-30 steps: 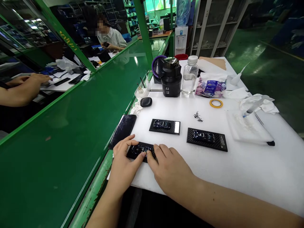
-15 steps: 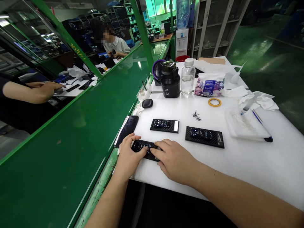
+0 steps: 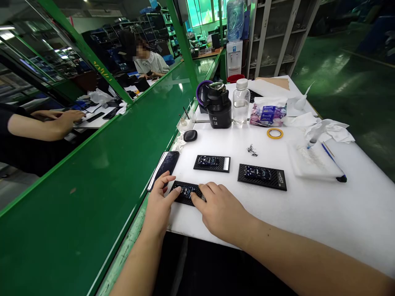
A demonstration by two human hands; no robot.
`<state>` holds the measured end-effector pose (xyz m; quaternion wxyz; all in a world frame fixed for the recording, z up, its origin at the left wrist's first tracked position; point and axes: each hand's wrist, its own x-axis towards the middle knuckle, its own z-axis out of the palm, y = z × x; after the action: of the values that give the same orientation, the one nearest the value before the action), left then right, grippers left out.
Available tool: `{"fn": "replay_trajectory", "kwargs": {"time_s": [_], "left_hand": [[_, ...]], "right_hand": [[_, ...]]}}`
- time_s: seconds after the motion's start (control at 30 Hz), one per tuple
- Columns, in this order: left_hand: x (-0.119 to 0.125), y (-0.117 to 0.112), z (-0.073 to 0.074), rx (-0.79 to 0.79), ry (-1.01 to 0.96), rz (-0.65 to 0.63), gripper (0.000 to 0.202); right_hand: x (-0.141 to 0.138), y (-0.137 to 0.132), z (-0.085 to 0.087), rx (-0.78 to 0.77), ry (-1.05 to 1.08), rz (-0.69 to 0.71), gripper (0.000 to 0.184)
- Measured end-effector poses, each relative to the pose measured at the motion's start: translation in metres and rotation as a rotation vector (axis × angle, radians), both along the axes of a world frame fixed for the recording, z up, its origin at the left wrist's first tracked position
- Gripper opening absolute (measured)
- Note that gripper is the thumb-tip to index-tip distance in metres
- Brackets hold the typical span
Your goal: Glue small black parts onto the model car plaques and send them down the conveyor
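Workshop interior, located by the water dispenser (image 3: 234, 57). Just right of the dispenser stands a shelved, grey-framed cabinet (image 3: 265, 24); farther right of it extends a glossy green floor (image 3: 336, 98) with pale reflections. Behind the dispenser and to its left, a window (image 3: 202, 12) glows green. Also to its left are a slanting green post (image 3: 183, 45), dark storage racks (image 3: 148, 28) and, farthest away, a bright ceiling lamp (image 3: 6, 35). In front lie a white tabletop (image 3: 327, 213) and a long, shiny green surface (image 3: 92, 185).
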<state>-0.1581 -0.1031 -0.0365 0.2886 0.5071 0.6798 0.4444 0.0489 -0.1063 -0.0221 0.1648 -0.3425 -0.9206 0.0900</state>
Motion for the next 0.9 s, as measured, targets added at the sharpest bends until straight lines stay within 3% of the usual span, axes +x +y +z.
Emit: {"fn": "replay_trajectory", "kwargs": {"time_s": [0.13,0.3,0.47,0.7,0.9], "left_hand": [[0.004,-0.004,0.000,0.060,0.177,-0.024,0.027],[0.017,-0.024,-0.003,0.318,0.541,-0.108,0.012],[0.019,-0.032,-0.010,0.526,0.741,-0.160,0.018],[0.019,-0.030,-0.013,0.559,0.730,-0.169,0.020],[0.014,-0.028,-0.009,0.357,0.486,-0.116,0.012]], "right_hand": [[-0.005,-0.003,0.000,0.040,-0.036,-0.027,0.045],[-0.005,-0.003,-0.001,0.055,-0.030,-0.043,0.042],[-0.004,-0.003,0.000,0.036,-0.020,-0.051,0.041],[-0.003,-0.003,0.001,0.011,-0.012,-0.052,0.042],[-0.004,-0.004,0.000,0.026,-0.014,-0.053,0.045]]}}
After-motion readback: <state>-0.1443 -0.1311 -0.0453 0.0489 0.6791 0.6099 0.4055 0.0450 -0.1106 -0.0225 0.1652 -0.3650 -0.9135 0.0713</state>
